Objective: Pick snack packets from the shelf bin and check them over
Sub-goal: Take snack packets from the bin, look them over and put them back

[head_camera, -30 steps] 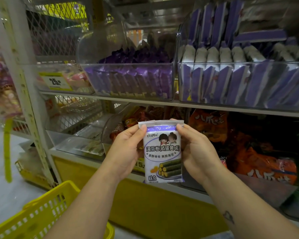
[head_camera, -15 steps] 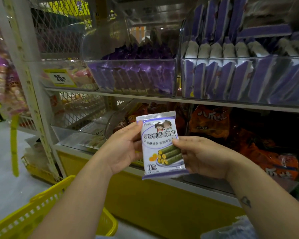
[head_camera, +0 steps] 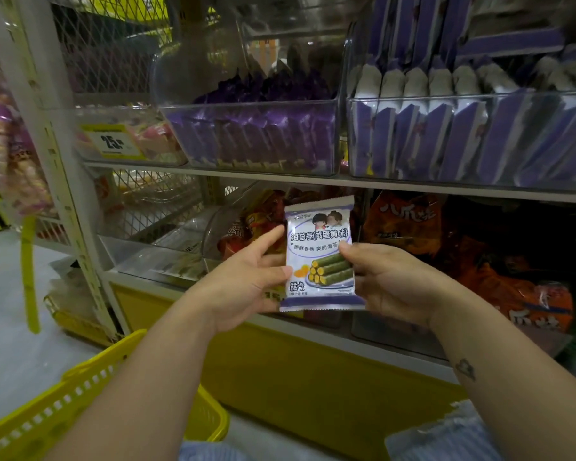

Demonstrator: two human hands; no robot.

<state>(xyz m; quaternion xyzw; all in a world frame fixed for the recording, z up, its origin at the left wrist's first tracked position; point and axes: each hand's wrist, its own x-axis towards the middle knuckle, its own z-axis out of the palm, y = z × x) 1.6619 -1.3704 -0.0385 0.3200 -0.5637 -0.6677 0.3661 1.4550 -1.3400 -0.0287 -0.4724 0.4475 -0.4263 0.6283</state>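
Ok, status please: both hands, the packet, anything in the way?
Left hand and right hand each grip one side of white-and-purple plastic snack packet. Packet upright, printed front to camera. Nothing in the way; yellow plastic basket below left.

The upper shelf board carries three clear bins side by side. The left bin holds pink and white packets behind a yellow price tag. The middle bin holds dark purple packets. The right bin holds purple-and-white packets, which stand in rows. On the lower shelf there are orange bags at the right and a low clear tray at the left.
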